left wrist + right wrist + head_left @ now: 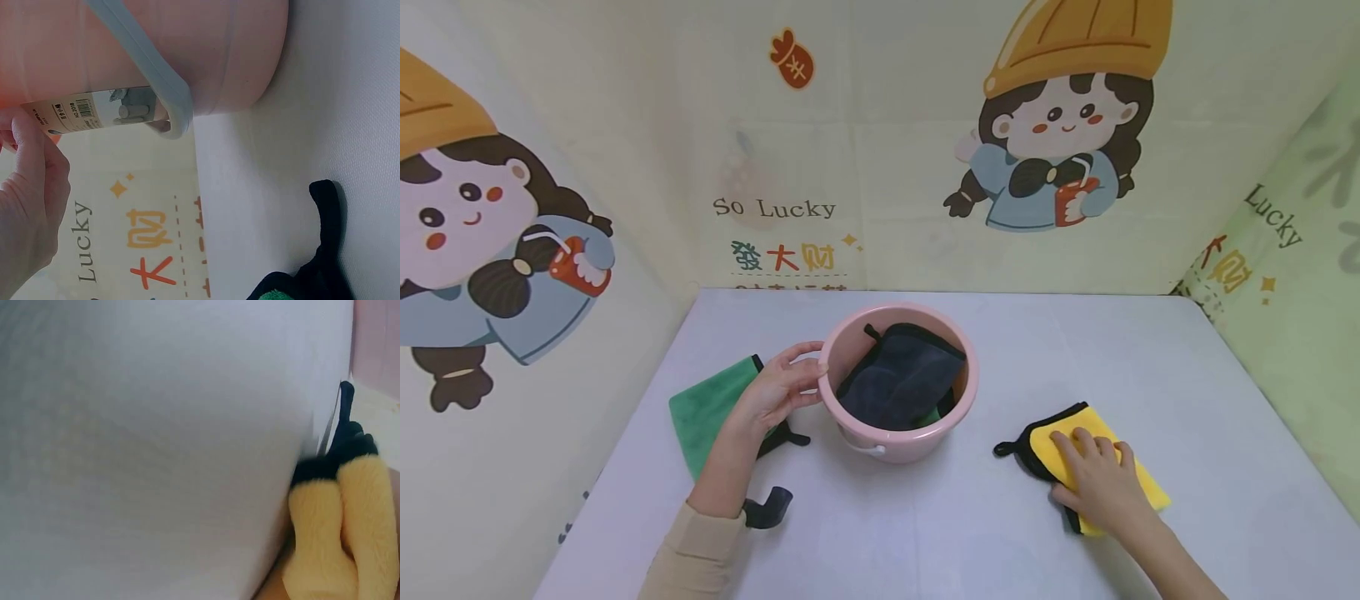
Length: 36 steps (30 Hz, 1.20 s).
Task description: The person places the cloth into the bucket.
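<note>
A pink bucket [901, 450] with a pale handle [150, 69] stands near the middle of the table, a dark grey cloth [902, 375] bunched inside it. My left hand [778, 387] grips the bucket's rim on its left side; in the left wrist view this hand [28, 194] is beside the bucket's label [94, 112]. On the right, my right hand [1105, 483] holds a folded yellow cloth [1105, 425] with black edging and a black loop, fingers over its top and thumb at the near edge. The right wrist view shows the yellow cloth [319, 531] folded into humps.
A green cloth [711, 412] with black trim lies left of the bucket, partly behind my left arm. Below it, a black curved piece [769, 508] sticks out by my left sleeve. Printed curtains [910, 167] hang along the back and sides of the white table [970, 533].
</note>
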Motion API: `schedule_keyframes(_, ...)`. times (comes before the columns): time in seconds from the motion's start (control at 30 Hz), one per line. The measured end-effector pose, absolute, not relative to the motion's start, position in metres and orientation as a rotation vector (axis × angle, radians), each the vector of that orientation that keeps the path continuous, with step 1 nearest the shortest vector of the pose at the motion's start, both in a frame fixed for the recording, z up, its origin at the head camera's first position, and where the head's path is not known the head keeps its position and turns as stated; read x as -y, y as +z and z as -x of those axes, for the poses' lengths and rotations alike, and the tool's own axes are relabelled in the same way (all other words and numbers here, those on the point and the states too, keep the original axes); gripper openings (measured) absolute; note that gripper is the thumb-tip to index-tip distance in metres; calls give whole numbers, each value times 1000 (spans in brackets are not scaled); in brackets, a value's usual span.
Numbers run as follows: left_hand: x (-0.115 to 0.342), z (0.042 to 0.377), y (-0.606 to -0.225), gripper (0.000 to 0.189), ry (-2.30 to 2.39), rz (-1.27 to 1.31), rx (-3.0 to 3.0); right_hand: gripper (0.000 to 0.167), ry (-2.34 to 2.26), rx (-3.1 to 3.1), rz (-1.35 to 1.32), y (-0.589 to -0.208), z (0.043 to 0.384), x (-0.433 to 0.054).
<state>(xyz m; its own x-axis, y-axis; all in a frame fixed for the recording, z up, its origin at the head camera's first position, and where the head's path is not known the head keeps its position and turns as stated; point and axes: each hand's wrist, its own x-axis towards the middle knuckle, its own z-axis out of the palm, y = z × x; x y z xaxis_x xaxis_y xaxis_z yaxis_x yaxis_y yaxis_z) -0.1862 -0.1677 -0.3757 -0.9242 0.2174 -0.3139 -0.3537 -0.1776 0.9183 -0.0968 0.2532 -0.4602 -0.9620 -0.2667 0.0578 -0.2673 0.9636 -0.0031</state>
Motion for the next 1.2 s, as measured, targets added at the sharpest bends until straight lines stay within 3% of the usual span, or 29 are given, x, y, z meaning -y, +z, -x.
schedule_keyframes(0.53,167,185,-373,53,2137,217,-1741,56,102,2754,-517,-449,103,-269)
schedule_keyframes(1.2,166,185,-372,50,2137,223,-1746,52,160,2566,-595,-350,150,-227)
